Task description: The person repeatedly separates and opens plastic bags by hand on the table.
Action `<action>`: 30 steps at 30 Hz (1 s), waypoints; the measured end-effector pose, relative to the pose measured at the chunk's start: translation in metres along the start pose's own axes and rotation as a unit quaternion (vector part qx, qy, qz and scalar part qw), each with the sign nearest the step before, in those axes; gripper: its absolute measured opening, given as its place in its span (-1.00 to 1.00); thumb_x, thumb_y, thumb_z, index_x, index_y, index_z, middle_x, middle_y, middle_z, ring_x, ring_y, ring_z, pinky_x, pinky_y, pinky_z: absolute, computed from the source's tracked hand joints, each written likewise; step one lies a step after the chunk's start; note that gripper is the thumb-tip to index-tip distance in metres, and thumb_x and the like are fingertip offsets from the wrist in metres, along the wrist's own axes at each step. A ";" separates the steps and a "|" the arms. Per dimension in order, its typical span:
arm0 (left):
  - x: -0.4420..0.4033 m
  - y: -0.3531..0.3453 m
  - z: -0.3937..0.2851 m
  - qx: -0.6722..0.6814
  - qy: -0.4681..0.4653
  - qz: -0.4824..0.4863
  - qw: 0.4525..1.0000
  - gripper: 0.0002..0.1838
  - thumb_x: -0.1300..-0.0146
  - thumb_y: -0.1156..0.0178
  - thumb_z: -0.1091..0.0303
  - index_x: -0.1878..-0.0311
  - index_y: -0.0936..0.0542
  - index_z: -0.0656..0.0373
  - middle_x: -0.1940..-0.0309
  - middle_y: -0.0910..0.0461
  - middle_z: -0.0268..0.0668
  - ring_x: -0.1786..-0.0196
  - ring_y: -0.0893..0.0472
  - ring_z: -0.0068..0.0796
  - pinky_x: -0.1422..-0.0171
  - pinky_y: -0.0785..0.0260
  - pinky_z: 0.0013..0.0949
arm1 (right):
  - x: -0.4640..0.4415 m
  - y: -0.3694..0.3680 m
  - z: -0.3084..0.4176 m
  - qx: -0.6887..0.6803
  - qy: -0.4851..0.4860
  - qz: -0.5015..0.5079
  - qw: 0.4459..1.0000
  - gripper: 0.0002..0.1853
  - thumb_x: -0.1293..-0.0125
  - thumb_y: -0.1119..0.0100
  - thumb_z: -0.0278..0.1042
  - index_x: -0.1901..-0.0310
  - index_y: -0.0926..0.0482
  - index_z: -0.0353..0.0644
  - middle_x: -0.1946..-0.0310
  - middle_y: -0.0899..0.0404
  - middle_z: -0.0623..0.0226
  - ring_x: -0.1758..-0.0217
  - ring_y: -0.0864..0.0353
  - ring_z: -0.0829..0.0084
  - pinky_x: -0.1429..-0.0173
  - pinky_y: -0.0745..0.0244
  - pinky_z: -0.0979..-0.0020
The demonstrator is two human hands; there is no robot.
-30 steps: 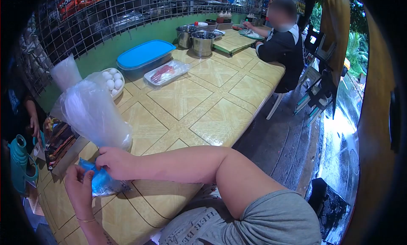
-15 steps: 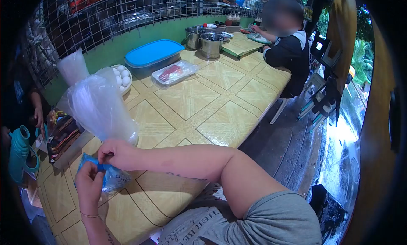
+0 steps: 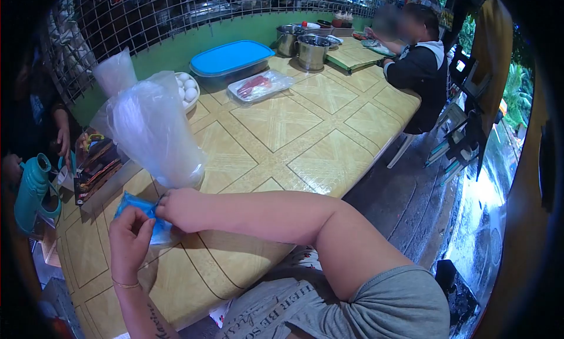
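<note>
A blue and clear plastic packet (image 3: pixel 160 231) rests at the near left end of the table, partly covered by my fingers. My left hand (image 3: pixel 130 233) is closed in a pinch at the packet's near edge. Across from it, my right hand (image 3: pixel 181 210) has its fingers bent and closed on the packet's upper right side; the fingertips are mostly hidden behind the hand. Just beyond my right hand stands a large clear plastic bag (image 3: pixel 150 125), full of what looks like more clear plastic.
Behind the bag are a bowl of eggs (image 3: pixel 187 91), a blue-lidded container (image 3: pixel 232 58) and a wrapped tray of red meat (image 3: pixel 258 88). Steel pots (image 3: pixel 312 52) stand farther back. A teal thermos (image 3: pixel 34 189) is at the left. One person (image 3: pixel 420 75) sits at the far end, another stands left.
The view has turned slightly left, so the table's things sit farther right in it. My right hand has turned and now covers more of the packet; my left hand stays pinched beside it.
</note>
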State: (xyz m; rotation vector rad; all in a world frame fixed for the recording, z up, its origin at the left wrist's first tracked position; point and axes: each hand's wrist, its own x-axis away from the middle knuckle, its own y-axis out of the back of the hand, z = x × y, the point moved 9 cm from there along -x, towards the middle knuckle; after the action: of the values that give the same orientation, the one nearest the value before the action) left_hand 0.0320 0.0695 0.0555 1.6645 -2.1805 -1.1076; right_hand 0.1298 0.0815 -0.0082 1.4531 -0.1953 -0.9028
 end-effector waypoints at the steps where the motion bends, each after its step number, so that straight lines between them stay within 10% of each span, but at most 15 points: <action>1: 0.000 0.002 -0.002 0.003 -0.008 -0.010 1.000 -0.83 -0.15 -0.28 0.57 0.43 -0.45 0.23 0.59 -0.43 -0.43 0.50 -0.36 -0.72 0.42 -0.21 -0.54 | 0.002 -0.005 0.002 0.005 0.015 0.002 1.000 -0.72 -0.10 -0.29 -0.17 0.19 -0.57 -0.09 0.20 -0.62 0.34 0.05 -0.57 0.17 0.05 -0.48 0.18; 18: -0.007 -0.001 0.009 0.004 -0.013 -0.007 1.000 -0.92 -0.22 -0.26 0.54 0.35 -0.54 0.29 0.48 -0.58 -0.35 0.39 -0.51 -0.65 0.27 -0.39 -0.49 | 0.006 0.019 0.042 0.059 0.086 -0.154 0.983 -0.88 -0.09 -0.12 -0.21 0.43 -0.59 -0.01 0.43 -0.58 0.47 0.06 -0.52 0.29 0.00 -0.35 0.24; 24: -0.002 -0.013 0.004 0.144 -0.022 0.108 0.984 -0.58 -0.10 -0.46 0.20 0.11 -0.53 0.25 0.28 -0.60 -0.36 0.26 -0.54 -0.60 0.12 -0.43 -0.43 | 0.003 0.019 0.022 -0.105 0.024 -0.171 0.979 -0.79 -0.10 -0.19 -0.28 0.22 -0.53 -0.11 0.41 -0.58 0.25 0.19 -0.59 0.08 0.12 -0.44 0.11; 30: -0.002 -0.022 0.003 -0.071 -0.025 0.100 0.992 -0.41 0.15 -0.51 0.32 0.00 -0.50 0.21 0.16 -0.54 -0.26 0.15 -0.58 -0.35 0.03 -0.47 -0.32 | 0.002 0.015 0.012 -0.220 -0.063 -0.032 0.973 -0.74 -0.09 -0.26 -0.31 0.18 -0.53 -0.15 0.38 -0.61 0.06 0.27 -0.63 -0.05 0.21 -0.50 0.04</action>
State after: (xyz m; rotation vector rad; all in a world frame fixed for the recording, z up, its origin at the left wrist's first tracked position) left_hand 0.0477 0.0708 0.0404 1.3412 -2.1843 -1.2272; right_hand 0.1301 0.0691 0.0064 0.9958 -0.0354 -1.0180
